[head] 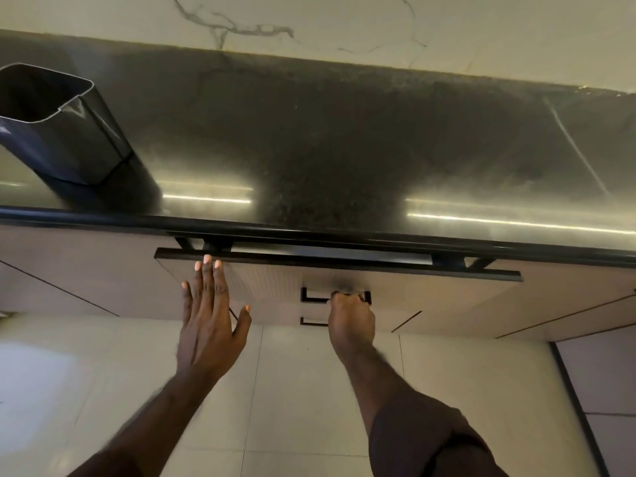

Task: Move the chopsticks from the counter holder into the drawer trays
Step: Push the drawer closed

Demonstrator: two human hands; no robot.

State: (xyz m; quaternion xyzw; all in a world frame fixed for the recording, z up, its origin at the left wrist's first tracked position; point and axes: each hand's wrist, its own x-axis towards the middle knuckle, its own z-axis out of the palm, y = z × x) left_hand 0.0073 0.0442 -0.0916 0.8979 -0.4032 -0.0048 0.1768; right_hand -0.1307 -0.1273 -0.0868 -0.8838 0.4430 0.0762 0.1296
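A dark metal holder [62, 132] stands on the black counter [327, 149] at the far left; no chopsticks show in its opening. Below the counter edge the top drawer [430, 290] sits out by a narrow gap, and its inside is hidden. My right hand [351, 318] is closed around the drawer's black handle [311, 295]. My left hand [208, 315] lies flat with fingers spread on the drawer front, its fingertips at the top edge. No trays or chopsticks are visible.
A second black handle [311, 321] marks a lower drawer under the first. Wood-look cabinet fronts [69, 270] run left and right of it. A marble wall [344, 25] backs the counter. Pale floor tiles [292, 390] lie below.
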